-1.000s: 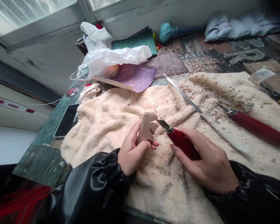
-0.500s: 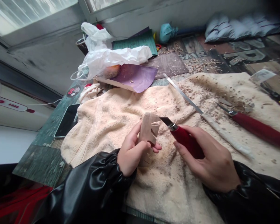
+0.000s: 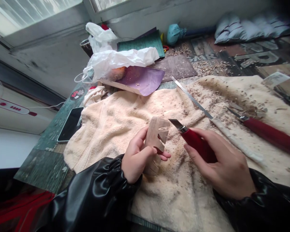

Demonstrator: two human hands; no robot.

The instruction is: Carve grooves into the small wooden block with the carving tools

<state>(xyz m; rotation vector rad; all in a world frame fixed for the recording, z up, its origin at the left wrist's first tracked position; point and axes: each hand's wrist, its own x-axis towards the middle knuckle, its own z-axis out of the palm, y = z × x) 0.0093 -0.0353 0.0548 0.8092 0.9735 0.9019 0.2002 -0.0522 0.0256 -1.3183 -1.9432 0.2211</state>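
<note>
My left hand (image 3: 137,154) is closed around a pale wooden piece (image 3: 153,132) with notches cut into its right side. The thumb lies across its face and the fingertips show behind it. In my right hand (image 3: 224,161) is a red-handled carving knife (image 3: 198,143), its short slanted blade pointing up and left. The blade tip is close to the upper right edge of the wood; whether they touch I cannot tell, though a small gap seems to show. Beneath both hands spreads a cream towel (image 3: 116,125) sprinkled with wood shavings.
Right of my right hand lie a long thin blade with a wrapped handle (image 3: 236,145) and a second red-handled knife (image 3: 273,132). A phone (image 3: 70,125) rests at the left. Behind are a purple sheet (image 3: 145,79), a white plastic bag (image 3: 123,59) and scattered shavings (image 3: 212,67).
The wooden piece has turned slightly, showing more of its notched side. My right hand and the knife have shifted a little to the right, away from the wood.
</note>
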